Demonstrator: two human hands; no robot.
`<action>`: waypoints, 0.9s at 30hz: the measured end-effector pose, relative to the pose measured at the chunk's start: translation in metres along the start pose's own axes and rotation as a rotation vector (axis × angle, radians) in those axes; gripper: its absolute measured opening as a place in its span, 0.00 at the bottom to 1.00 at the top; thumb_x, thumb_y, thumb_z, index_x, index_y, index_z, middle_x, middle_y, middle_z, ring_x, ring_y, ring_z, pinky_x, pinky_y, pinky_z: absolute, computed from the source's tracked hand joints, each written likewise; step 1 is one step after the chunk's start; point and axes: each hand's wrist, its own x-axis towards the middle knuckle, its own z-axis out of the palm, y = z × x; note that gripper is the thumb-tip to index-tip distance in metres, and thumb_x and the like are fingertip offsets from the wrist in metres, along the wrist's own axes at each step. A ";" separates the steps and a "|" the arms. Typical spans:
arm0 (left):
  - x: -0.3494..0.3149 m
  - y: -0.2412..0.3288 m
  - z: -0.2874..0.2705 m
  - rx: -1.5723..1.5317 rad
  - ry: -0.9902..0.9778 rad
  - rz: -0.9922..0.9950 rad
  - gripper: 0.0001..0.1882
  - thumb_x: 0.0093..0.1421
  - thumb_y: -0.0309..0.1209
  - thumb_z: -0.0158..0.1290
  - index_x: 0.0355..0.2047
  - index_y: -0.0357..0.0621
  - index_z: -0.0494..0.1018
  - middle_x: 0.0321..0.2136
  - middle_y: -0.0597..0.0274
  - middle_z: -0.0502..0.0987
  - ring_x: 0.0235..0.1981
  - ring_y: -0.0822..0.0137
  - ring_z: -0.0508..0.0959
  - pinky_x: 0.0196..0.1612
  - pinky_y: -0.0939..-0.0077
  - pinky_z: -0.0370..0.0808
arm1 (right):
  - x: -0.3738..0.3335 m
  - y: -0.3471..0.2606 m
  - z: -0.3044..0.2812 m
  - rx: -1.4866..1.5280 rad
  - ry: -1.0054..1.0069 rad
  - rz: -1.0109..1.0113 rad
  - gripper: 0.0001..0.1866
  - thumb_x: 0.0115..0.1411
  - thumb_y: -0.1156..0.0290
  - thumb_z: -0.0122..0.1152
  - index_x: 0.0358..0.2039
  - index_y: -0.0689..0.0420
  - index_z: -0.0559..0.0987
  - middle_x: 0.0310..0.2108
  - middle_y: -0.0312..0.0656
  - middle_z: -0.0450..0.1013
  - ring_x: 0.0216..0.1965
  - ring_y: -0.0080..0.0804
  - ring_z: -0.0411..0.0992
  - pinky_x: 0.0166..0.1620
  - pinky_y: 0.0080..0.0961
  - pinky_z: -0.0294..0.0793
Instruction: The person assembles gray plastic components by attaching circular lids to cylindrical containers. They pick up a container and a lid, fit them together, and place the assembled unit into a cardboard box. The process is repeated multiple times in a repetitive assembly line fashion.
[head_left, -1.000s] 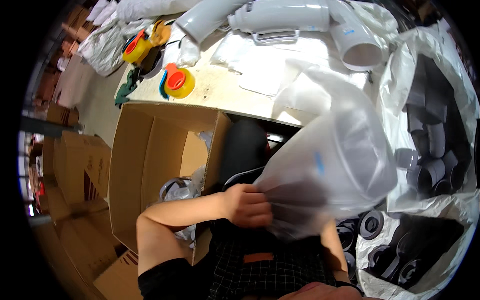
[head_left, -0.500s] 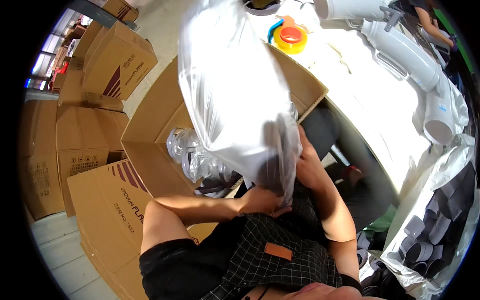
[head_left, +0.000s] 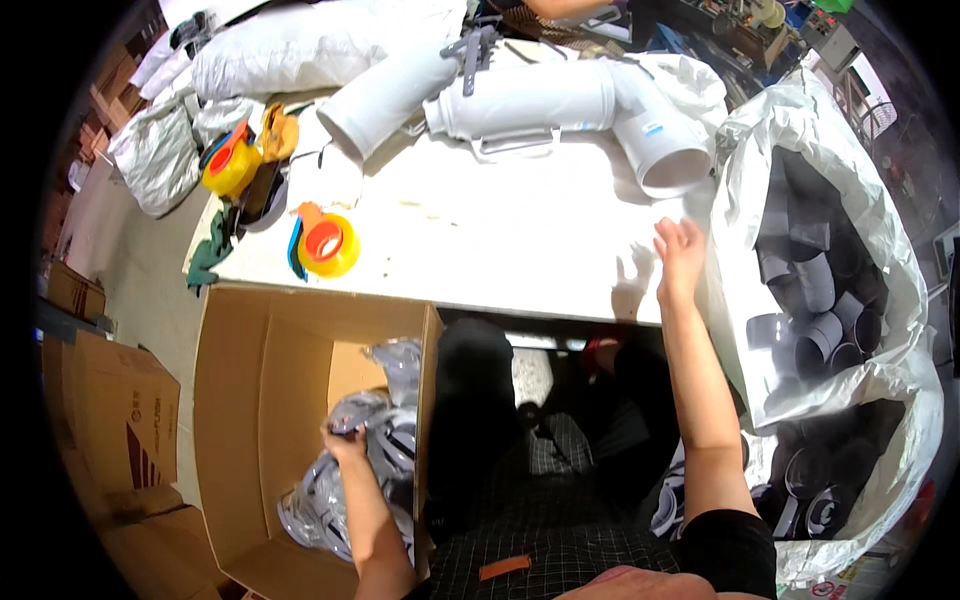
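Observation:
My left hand [head_left: 346, 442] reaches down into a cardboard box [head_left: 232, 400] on the left. Its fingers are closed at the edge of a grey part in clear plastic [head_left: 358, 408]; the fingertips are partly hidden. Several more plastic-wrapped grey parts [head_left: 325, 505] lie around that hand in the box. Over the right end of the white table, my right hand [head_left: 680, 255] is raised with its fingers apart, holding nothing. Nearest to it is the open end of a light grey cylindrical body [head_left: 662, 150]. Another such body with a handle [head_left: 530, 100] lies beside it.
A tape dispenser [head_left: 328, 245] sits near the table's front edge; another dispenser [head_left: 232, 168] is farther left. White sacks [head_left: 730, 330] on the right hold dark grey cylindrical pieces [head_left: 815, 285]. Closed cartons [head_left: 130, 420] stand at far left. A person's arm shows at the top edge.
Both hands have left the large translucent plastic bag, which is gone from view. My left hand went down into the box, my right hand out over the table. The view has swung right.

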 end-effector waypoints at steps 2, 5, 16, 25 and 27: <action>-0.009 0.006 -0.014 0.177 0.161 -0.089 0.24 0.68 0.53 0.42 0.56 0.57 0.73 0.55 0.62 0.75 0.57 0.56 0.71 0.50 0.47 0.73 | 0.062 -0.002 0.040 0.067 0.040 -0.096 0.37 0.64 0.63 0.67 0.64 0.67 0.58 0.56 0.52 0.71 0.57 0.40 0.72 0.60 0.38 0.70; -0.064 0.034 0.025 0.291 0.299 0.011 0.27 0.67 0.53 0.46 0.54 0.46 0.74 0.50 0.56 0.77 0.50 0.56 0.76 0.50 0.58 0.75 | 0.122 -0.037 0.091 0.200 0.072 0.053 0.36 0.62 0.59 0.68 0.59 0.74 0.66 0.47 0.51 0.76 0.43 0.37 0.76 0.47 0.30 0.74; -0.357 -0.120 0.332 0.950 -1.797 2.278 0.13 0.62 0.32 0.54 0.46 0.57 0.81 0.40 0.66 0.80 0.50 0.67 0.77 0.65 0.62 0.66 | -0.167 -0.137 -0.008 0.382 -0.153 0.219 0.24 0.63 0.78 0.62 0.59 0.65 0.69 0.50 0.47 0.73 0.50 0.35 0.73 0.52 0.32 0.73; -0.425 -0.091 0.383 1.055 -1.575 2.202 0.04 0.59 0.25 0.53 0.27 0.48 0.74 0.30 0.62 0.80 0.35 0.63 0.82 0.64 0.53 0.68 | -0.077 -0.128 -0.216 -0.894 0.324 -0.727 0.31 0.50 0.74 0.73 0.55 0.63 0.72 0.52 0.54 0.74 0.52 0.52 0.73 0.56 0.41 0.71; -0.409 -0.078 0.364 0.875 -1.328 1.640 0.03 0.64 0.23 0.54 0.37 0.36 0.75 0.32 0.56 0.79 0.33 0.64 0.79 0.49 0.70 0.75 | -0.011 -0.083 -0.256 -1.205 0.521 -0.539 0.47 0.46 0.64 0.78 0.63 0.65 0.62 0.62 0.59 0.62 0.64 0.56 0.60 0.66 0.46 0.57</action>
